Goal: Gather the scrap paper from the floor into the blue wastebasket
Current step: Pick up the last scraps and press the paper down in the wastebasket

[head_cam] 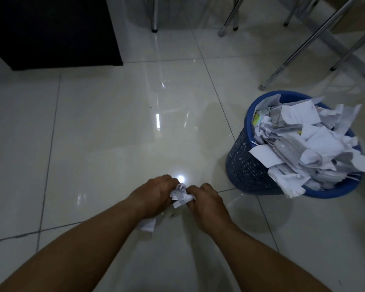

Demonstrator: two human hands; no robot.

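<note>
A crumpled wad of white scrap paper [181, 194] is pinched between my two hands low over the glossy tiled floor. My left hand [154, 197] grips its left side and my right hand [209, 204] grips its right side. Another white scrap [148, 225] pokes out below my left wrist; whether it lies on the floor or hangs from my hand is unclear. The blue perforated wastebasket [243, 163] stands to the right of my hands. It is heaped with torn white paper [308, 142] that spills over its rim.
A black cabinet [51, 32] fills the far left corner. Metal chair and table legs [303, 45] crowd the far right, just behind the basket. Pale shiny floor tiles [114, 127] stretch between the cabinet and the basket.
</note>
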